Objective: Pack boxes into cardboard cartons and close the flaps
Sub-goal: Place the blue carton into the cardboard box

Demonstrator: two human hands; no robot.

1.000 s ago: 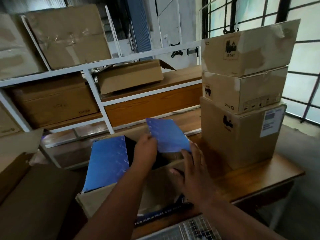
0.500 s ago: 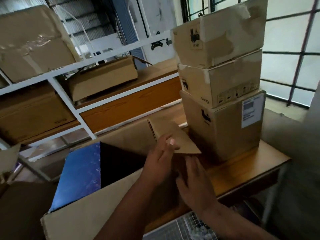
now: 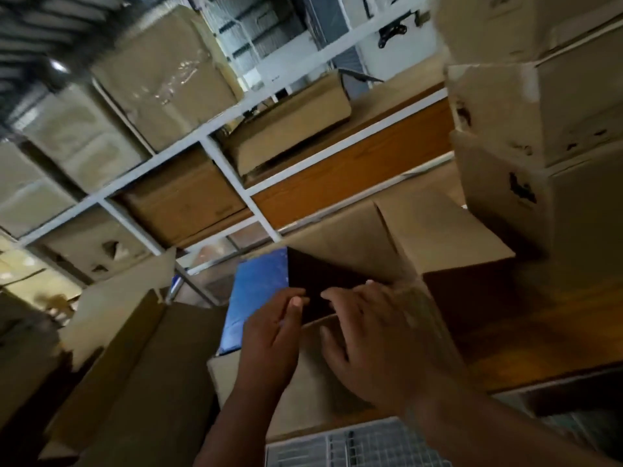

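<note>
- Carton (image 3: 303,372) sits on the wooden surface (image 3: 556,332), just left of the stack of closed cartons (image 3: 539,146); its mouth shows dark, not yet closed.
- Blue flap (image 3: 256,298) on the carton's left side stands raised; a brown flap (image 3: 441,230) on the carton's right side lies folded over part of the mouth.
- Left hand (image 3: 273,338) reaches over the carton's near wall, fingers fairly straight and relaxed, tips at the blue flap's lower edge; it seems to press rather than grip.
- Right hand (image 3: 367,335) lies flat on the carton's near right edge, fingers spread, grasping nothing I can make out.
- Step in hand, as I judge it, is closing the flaps: fold the short flaps first, hold each down flat, then bring the long ones over squarely so the edges meet.
- Motion blur hides whether boxes are inside the carton.
</note>
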